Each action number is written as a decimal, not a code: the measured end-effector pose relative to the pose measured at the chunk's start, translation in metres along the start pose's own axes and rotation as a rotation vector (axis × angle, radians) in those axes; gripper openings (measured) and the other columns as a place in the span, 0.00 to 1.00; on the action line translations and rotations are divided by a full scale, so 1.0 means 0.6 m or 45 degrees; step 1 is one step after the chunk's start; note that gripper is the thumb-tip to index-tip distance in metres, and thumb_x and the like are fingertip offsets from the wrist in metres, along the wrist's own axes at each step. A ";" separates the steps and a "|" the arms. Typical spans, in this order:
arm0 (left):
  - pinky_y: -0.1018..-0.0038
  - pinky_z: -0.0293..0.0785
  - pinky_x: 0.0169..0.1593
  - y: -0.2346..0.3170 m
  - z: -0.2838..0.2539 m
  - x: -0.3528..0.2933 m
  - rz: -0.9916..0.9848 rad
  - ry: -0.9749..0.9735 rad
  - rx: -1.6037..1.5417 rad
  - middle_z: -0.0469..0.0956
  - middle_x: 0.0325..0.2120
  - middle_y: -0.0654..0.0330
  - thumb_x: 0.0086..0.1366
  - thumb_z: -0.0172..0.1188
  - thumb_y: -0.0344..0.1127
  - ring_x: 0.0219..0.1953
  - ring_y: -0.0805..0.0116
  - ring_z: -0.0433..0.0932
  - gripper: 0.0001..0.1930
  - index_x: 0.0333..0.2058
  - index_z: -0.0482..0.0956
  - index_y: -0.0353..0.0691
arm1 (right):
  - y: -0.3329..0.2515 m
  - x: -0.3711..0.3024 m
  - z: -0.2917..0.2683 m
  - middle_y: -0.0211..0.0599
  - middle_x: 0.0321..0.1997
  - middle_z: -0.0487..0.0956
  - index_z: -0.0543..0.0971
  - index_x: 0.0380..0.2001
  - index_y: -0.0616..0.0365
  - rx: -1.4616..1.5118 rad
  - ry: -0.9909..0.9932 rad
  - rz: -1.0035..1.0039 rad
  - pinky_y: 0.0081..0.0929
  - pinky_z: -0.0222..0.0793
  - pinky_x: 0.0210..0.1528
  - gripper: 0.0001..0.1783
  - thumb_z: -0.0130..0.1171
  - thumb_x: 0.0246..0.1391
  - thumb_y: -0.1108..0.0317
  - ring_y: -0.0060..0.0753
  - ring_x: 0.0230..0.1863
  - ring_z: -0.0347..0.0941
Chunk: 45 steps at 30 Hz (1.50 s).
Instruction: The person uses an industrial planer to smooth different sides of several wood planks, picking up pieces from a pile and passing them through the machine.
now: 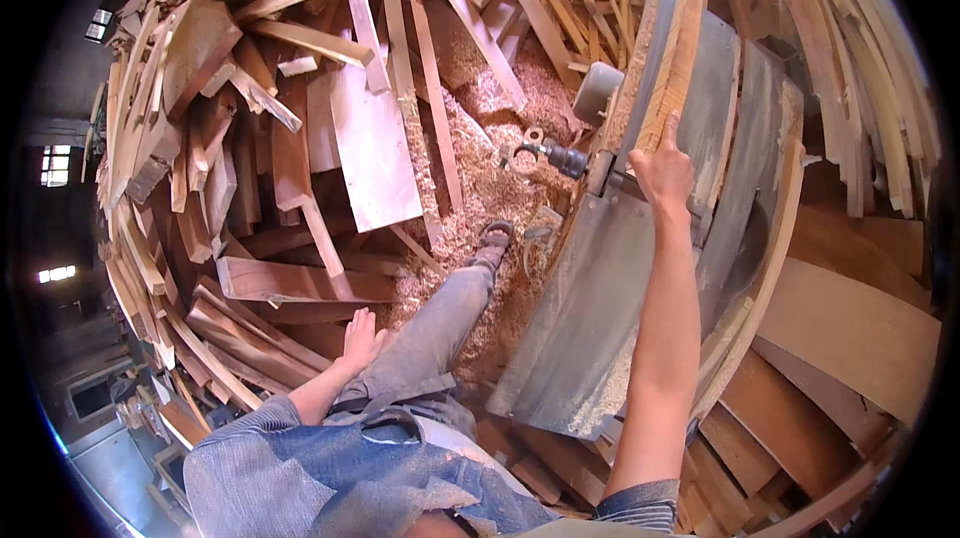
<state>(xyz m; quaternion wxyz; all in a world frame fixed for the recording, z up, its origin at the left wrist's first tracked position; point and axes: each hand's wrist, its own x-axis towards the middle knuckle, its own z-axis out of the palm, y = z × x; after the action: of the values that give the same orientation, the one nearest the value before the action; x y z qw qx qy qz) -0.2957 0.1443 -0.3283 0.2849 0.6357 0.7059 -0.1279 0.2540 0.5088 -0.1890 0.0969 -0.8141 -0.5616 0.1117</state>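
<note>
A long wooden board lies along the grey metal bed of a woodworking machine and runs off toward the top of the view. My right hand is closed at its near end, with one finger stretched along the wood. The underside of that grip is hidden. My left hand is off to the left above my thigh, with fingers extended and nothing in it. It is nearest to my trouser leg and the stacked wood beside it.
Wood shavings cover the floor left of the machine, around my foot. A black cylindrical fitting juts from the machine's side. Offcuts are heaped at left; long strips and wide planks lie at right.
</note>
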 end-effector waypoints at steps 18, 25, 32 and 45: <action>0.65 0.67 0.64 0.483 -0.184 -0.128 0.918 -0.293 -1.218 0.74 0.56 0.53 0.76 0.47 0.51 0.57 0.59 0.74 0.27 0.58 0.69 0.31 | 0.058 -0.751 -0.139 0.34 0.44 0.80 0.58 0.72 0.58 2.222 -0.411 0.355 0.18 0.67 0.18 0.50 0.64 0.46 0.57 0.21 0.25 0.75; 0.65 0.70 0.62 0.565 -0.136 -0.450 0.534 -1.204 -2.197 0.74 0.52 0.61 0.77 0.46 0.53 0.55 0.68 0.74 0.26 0.64 0.64 0.42 | 0.102 -1.123 -0.168 0.42 0.33 0.78 0.75 0.52 0.61 2.970 -0.310 0.328 0.21 0.60 0.13 0.29 0.59 0.56 0.49 0.25 0.16 0.65; 0.63 0.71 0.61 0.558 -0.168 -0.553 0.699 -1.193 -2.072 0.75 0.50 0.59 0.76 0.48 0.51 0.52 0.67 0.77 0.23 0.60 0.64 0.42 | 0.096 -1.194 -0.261 0.42 0.30 0.73 0.73 0.54 0.60 2.909 -0.296 0.293 0.19 0.56 0.14 0.32 0.51 0.62 0.42 0.24 0.14 0.58; 0.51 0.72 0.64 0.611 -0.334 -0.556 1.115 -1.466 -2.688 0.71 0.59 0.38 0.77 0.41 0.57 0.62 0.45 0.73 0.33 0.67 0.59 0.36 | -0.030 -1.081 -0.487 0.47 0.47 0.78 0.67 0.60 0.66 2.650 -0.017 0.045 0.18 0.71 0.22 0.37 0.48 0.67 0.40 0.33 0.37 0.78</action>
<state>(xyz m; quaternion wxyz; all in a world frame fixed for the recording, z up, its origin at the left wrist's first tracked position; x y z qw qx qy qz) 0.0218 0.0365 0.0879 0.9302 0.1336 -0.0274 0.3407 0.0995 -0.1012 0.1430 0.7465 -0.3356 -0.1764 0.5468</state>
